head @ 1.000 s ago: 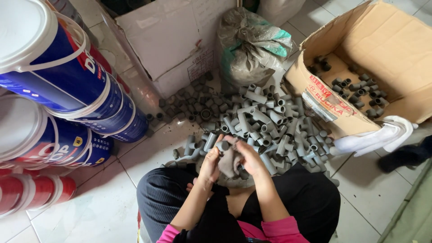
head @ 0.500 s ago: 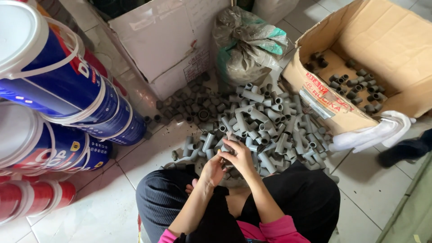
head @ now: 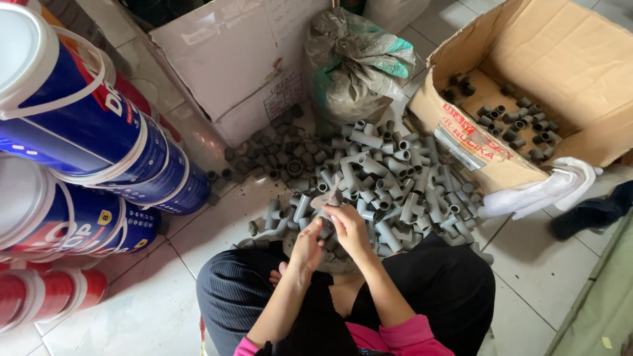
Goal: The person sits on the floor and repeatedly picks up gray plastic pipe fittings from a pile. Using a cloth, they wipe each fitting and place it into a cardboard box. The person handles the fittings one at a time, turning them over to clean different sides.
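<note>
From the head camera, the left hand [head: 306, 247] and right hand [head: 347, 227] together grasp a small grey plastic pipe fitting [head: 330, 196], raised just above the near edge of the heap of grey plastic elbow fittings [head: 389, 178]. The heap spreads over the pale tiled floor [head: 165, 310], hemmed by stacked blue-and-white plastic buckets [head: 99, 132], a white cardboard box [head: 231, 59] and an open brown cardboard carton [head: 527, 72]; bare tiles lie beside the left knee.

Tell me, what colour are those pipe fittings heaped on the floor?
Grey; the pipe fittings show plainly in the head view.
</note>
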